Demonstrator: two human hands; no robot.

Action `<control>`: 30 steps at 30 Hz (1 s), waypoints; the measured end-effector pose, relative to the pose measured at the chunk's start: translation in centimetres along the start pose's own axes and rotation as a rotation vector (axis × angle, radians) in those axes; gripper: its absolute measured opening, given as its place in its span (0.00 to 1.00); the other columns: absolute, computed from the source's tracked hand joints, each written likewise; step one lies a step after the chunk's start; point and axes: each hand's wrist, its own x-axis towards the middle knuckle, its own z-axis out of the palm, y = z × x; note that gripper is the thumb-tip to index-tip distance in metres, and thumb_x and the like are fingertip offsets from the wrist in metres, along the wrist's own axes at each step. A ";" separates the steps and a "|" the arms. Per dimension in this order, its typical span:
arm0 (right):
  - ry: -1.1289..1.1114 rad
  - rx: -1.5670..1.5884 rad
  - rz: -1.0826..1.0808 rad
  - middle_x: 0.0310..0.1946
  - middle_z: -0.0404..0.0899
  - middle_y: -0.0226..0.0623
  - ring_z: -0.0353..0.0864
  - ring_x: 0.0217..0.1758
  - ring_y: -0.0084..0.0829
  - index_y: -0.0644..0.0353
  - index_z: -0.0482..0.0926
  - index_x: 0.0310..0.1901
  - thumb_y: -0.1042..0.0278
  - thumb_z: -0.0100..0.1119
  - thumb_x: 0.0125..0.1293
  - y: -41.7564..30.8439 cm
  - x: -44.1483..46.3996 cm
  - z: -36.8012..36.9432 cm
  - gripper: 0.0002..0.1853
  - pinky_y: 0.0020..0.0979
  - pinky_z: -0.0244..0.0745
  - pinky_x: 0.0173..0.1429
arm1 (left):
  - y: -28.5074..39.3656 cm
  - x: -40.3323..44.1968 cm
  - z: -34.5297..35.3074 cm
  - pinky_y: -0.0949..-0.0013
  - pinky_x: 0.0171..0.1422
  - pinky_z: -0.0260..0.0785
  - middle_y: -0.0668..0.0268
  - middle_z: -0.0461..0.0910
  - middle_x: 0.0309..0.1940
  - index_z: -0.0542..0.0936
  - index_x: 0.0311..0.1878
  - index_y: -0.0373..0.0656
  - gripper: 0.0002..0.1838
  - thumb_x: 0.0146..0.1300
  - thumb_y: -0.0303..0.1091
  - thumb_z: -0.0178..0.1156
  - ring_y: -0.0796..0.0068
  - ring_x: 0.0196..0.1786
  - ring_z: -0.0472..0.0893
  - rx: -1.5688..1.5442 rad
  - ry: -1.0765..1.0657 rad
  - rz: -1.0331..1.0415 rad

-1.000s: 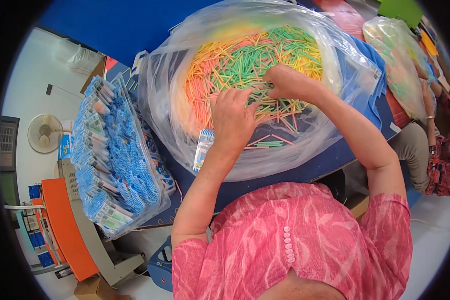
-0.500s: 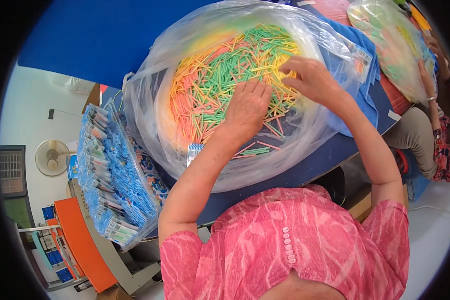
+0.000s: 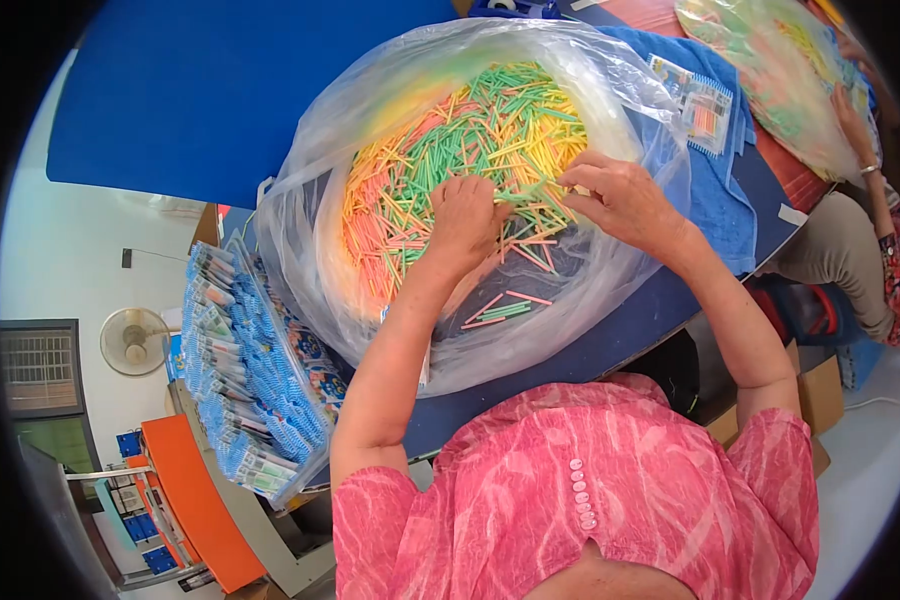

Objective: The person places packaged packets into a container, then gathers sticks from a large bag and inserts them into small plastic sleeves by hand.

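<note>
Right hand [image 3: 627,203] lower now by coloured sticks [image 3: 425,180] in clear bag [image 3: 460,362], thumb and fingers parted; left hand [image 3: 462,224] curls over them, cannot tell if holding any. Hands facing: handling apparently mid-course.

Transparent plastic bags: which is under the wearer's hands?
The central bag, below left hand and right hand; the upper-right bag is beside another person's hand.
</note>
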 end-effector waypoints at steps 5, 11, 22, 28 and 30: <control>-0.040 0.015 0.033 0.38 0.79 0.41 0.82 0.33 0.40 0.65 0.80 0.40 0.69 0.63 0.62 0.1 -0.4 0.0 0.09 0.35 0.76 0.39 | -2.0 -0.2 0.7 0.58 0.46 0.65 0.59 0.74 0.28 0.70 0.38 0.42 0.09 0.67 0.35 0.58 0.64 0.37 0.77 -0.425 0.167 -0.228; 0.197 -0.019 -0.121 0.43 0.80 0.43 0.82 0.40 0.42 0.65 0.81 0.44 0.68 0.62 0.62 -1.7 3.2 1.6 0.11 0.35 0.77 0.44 | -2.1 -0.1 -0.8 0.70 0.33 0.64 0.68 0.70 0.25 0.69 0.38 0.43 0.09 0.74 0.37 0.52 0.78 0.28 0.71 -0.961 0.199 -0.547; -0.060 0.366 0.167 0.40 0.82 0.46 0.81 0.49 0.42 0.64 0.82 0.41 0.63 0.60 0.61 -3.9 10.6 4.3 0.13 0.38 0.75 0.53 | 0.4 0.1 -4.8 0.78 0.26 0.55 0.77 0.69 0.26 0.73 0.42 0.44 0.08 0.72 0.38 0.56 0.89 0.25 0.64 -1.331 0.101 -0.570; 0.009 0.261 -0.109 0.37 0.83 0.38 0.81 0.39 0.31 0.66 0.81 0.44 0.66 0.64 0.59 -2.2 11.1 5.9 0.15 0.33 0.77 0.48 | 0.0 0.1 -5.2 0.78 0.23 0.51 0.76 0.68 0.22 0.75 0.40 0.44 0.07 0.69 0.36 0.59 0.87 0.20 0.62 -1.574 -0.002 -0.746; 0.121 0.263 -0.236 0.38 0.82 0.43 0.81 0.43 0.34 0.67 0.80 0.47 0.59 0.66 0.56 -3.1 10.9 6.3 0.22 0.34 0.75 0.48 | -0.1 -0.1 -5.1 0.78 0.22 0.51 0.76 0.69 0.22 0.75 0.39 0.43 0.08 0.68 0.36 0.60 0.86 0.19 0.62 -1.714 0.034 -0.797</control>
